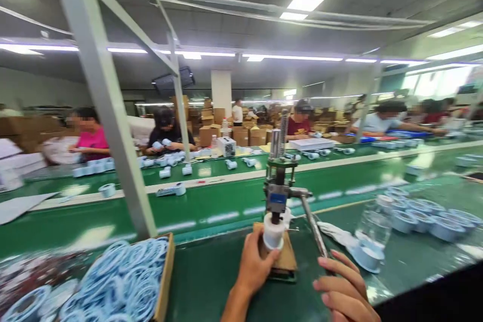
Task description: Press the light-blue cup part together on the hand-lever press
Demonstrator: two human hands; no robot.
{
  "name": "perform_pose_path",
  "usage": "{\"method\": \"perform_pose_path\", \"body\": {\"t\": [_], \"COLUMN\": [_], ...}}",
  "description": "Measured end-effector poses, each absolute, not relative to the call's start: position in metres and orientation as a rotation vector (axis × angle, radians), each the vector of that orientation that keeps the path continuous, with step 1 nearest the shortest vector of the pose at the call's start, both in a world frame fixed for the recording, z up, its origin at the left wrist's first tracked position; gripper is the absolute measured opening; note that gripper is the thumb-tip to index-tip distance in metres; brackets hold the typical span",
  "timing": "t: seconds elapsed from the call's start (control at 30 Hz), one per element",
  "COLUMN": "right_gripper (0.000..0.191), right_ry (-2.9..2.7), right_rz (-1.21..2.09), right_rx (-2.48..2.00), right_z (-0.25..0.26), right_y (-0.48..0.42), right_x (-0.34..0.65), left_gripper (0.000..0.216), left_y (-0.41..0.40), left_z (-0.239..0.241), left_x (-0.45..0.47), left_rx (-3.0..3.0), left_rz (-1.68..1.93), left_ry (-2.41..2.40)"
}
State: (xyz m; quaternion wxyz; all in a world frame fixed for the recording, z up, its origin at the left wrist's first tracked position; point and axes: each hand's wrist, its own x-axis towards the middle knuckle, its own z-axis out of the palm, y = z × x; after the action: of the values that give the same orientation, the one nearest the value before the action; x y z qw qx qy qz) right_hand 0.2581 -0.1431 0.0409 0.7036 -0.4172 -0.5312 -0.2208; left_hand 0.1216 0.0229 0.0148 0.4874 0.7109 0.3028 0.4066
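1. White cylindrical part [273,234]: seated upright on the wooden base block [284,256], directly beneath the ram of the small hand press [278,181]. Could tip or sit off-centre under the ram if nudged, judging by how narrow its footing looks.
2. Left hand [253,267]: fingers curled around the part's lower half, thumb against its side, holding it in place. Risk of a pinch if kept that close under the ram.
3. Right hand [345,289]: fingers loosely bent and spread, resting at the lower end of the press lever [314,231]; whether closed on the lever cannot be told, as the grip point is blurred. Could slip off the lever if only lightly touching.
4. Blue-and-white cups [426,214] to the right, near the lever's sweep: could be knocked by the elbow or handle.
5. Cardboard box of pale blue rings [124,282] at the left, well apart: little hazard.
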Motion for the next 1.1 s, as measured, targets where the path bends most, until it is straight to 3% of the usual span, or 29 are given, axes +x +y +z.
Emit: {"method": "perform_pose_path", "body": {"t": [0.13, 0.23, 0.37, 0.5, 0.77, 1.1], "right_gripper": [0.017, 0.026, 0.035, 0.041, 0.042, 0.033], "right_ry": [-1.249, -1.129, -1.042, -0.977, -0.916, -0.864], "right_rz": [-0.636, -0.467, -0.250, -0.107, -0.044, -0.022], "right_rx": [-0.729, -0.732, -0.830, -0.920, -0.990, -0.975], "right_z": [0.166, 0.263, 0.331, 0.339, 0.339, 0.338], "right_y": [-0.115, -0.075, -0.006, 0.035, 0.033, 0.035], "right_x": [0.242, 0.255, 0.298, 0.327, 0.324, 0.323], "left_gripper": [0.065, 0.063, 0.063, 0.057, 0.045, 0.043], "left_y": [0.024, 0.022, 0.023, 0.026, 0.025, 0.022], "left_z": [0.016, 0.020, 0.020, 0.015, 0.019, 0.026], "left_x": [0.120, 0.119, 0.125, 0.132, 0.135, 0.136], "left_rx": [1.787, 1.816, 1.847, 1.860, 1.829, 1.790], "left_rz": [0.971, 0.940, 0.927, 0.939, 0.962, 0.956], "left_ry": [0.758, 0.804, 0.856, 0.881, 0.875, 0.756]}}
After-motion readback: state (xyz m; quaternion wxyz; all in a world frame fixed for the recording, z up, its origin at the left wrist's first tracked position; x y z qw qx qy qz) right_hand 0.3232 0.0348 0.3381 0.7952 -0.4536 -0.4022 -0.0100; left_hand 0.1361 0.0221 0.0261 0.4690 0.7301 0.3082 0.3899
